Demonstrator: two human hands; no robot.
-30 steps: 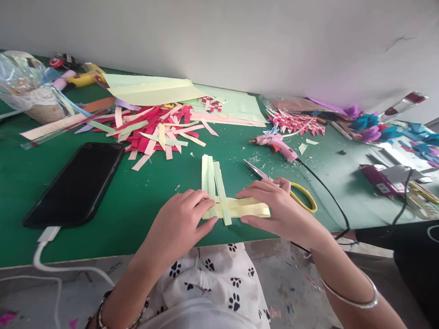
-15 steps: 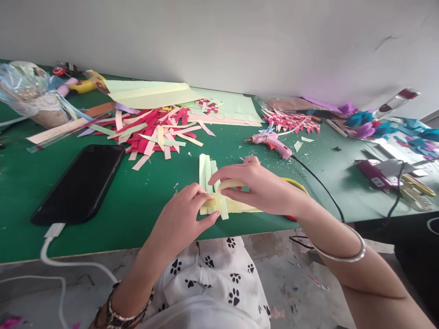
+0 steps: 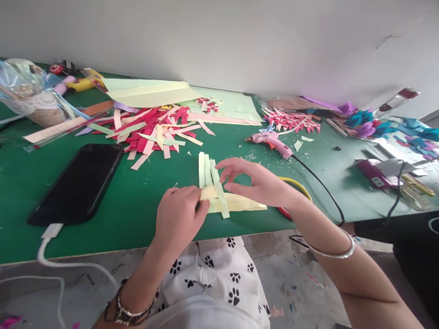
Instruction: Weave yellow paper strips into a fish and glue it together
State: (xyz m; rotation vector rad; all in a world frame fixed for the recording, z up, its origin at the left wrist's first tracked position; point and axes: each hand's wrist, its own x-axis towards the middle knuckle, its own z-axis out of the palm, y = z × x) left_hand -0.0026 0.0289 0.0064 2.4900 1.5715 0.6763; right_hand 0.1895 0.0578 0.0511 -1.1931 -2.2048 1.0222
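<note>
On green felt-like tabletop [image 3: 144,205], left hand [image 3: 178,217] pinches flat pale paper strips [image 3: 214,183]; right hand [image 3: 255,183] hovers, fingers spread.

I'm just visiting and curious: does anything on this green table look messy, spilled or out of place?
Yes. Red and pink paper strips lie in a loose scattered heap behind the phone, and tiny paper scraps litter the table near the glue gun.

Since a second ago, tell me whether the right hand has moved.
Yes. The right hand has lifted off the pale yellow paper strips, shifting toward the pink glue gun.
</note>
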